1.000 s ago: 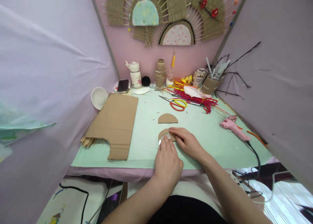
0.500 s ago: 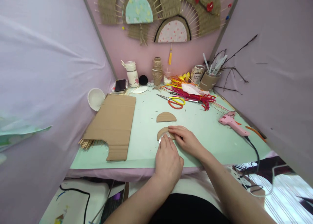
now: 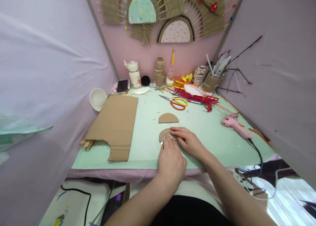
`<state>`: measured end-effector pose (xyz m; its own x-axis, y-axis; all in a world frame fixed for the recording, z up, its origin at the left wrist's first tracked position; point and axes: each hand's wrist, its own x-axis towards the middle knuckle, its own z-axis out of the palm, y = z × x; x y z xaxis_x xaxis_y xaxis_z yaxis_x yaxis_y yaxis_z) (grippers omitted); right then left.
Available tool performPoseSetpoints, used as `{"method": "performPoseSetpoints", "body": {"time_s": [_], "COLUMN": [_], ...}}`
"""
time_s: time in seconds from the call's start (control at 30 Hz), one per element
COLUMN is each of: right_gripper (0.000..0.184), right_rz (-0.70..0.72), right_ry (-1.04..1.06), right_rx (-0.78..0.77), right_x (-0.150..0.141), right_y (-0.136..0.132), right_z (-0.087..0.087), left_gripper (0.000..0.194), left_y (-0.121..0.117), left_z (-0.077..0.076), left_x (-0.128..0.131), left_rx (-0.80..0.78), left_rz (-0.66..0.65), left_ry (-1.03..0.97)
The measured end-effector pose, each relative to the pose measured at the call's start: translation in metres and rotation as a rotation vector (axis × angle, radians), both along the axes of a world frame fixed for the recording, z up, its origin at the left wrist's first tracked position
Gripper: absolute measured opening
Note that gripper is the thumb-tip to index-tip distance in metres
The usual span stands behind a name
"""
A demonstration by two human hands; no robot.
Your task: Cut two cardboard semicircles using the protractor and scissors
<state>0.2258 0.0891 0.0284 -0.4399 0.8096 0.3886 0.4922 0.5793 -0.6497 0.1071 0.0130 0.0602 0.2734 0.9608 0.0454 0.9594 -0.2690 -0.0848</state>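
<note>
Barely anything shifts over the last second: the person's left hand [image 3: 172, 161] seems to have eased slightly to the right, while the right hand [image 3: 189, 142] stays where it was. Under both lies the tan, half-round piece of corrugated cardboard [image 3: 164, 132], near the front edge of the mint-green tabletop [image 3: 148, 153], with no visible shift of its own. The left fingers lie close together, pressed over a small, shiny, silvery or clear piece with a curved edge [image 3: 163, 139], mostly hidden; whether they grip it or only push down, I cannot tell. The right fingers rest together on the cardboard's right end, the thumb tucked below; I cannot tell if they pinch it. So small a change suggests that the work is at a steadying or pressing stage, with the piece kept in place. Just beyond, apart from the hands, lies a second tan cardboard half-round [image 3: 168, 118], unmoved. The red-and-yellow-handled metal scissors [image 3: 179, 103] and the pink plastic glue gun [image 3: 237, 127] also lie untouched.
</note>
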Motion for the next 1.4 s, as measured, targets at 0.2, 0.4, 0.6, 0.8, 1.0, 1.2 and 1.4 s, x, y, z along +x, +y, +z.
{"method": "performPoseSetpoints", "body": {"time_s": [0.2, 0.4, 0.6, 0.8, 1.0, 1.2, 1.4], "right_gripper": [0.042, 0.042, 0.04, 0.041, 0.041, 0.041, 0.043], "right_rz": [-0.023, -0.029, -0.03, -0.026, -0.022, -0.012, -0.011], "right_ry": [0.013, 0.017, 0.02, 0.024, 0.03, 0.024, 0.018], "right_rx": [-0.011, -0.019, -0.018, -0.016, -0.015, -0.01, -0.008], "right_x": [0.0, 0.0, 0.0, 0.0, 0.0, 0.0, 0.0], "right_y": [0.0, 0.0, 0.0, 0.0, 0.0, 0.0, -0.001], "right_z": [0.001, 0.003, 0.002, 0.002, 0.002, 0.002, 0.002], "left_gripper": [0.06, 0.062, 0.063, 0.062, 0.063, 0.061, 0.059], "left_y": [0.0, 0.0, 0.001, 0.0, 0.0, 0.001, -0.003], "left_z": [0.001, 0.003, 0.003, -0.002, -0.007, -0.002, -0.002], "left_x": [0.0, 0.0, 0.002, 0.002, 0.002, 0.004, 0.008], "left_rx": [0.014, -0.009, -0.014, -0.002, 0.008, -0.025, -0.022], "left_rz": [-0.012, -0.008, -0.031, -0.007, 0.003, 0.005, -0.019], "left_ry": [0.042, 0.041, 0.098, 0.076, 0.052, 0.075, 0.139]}}
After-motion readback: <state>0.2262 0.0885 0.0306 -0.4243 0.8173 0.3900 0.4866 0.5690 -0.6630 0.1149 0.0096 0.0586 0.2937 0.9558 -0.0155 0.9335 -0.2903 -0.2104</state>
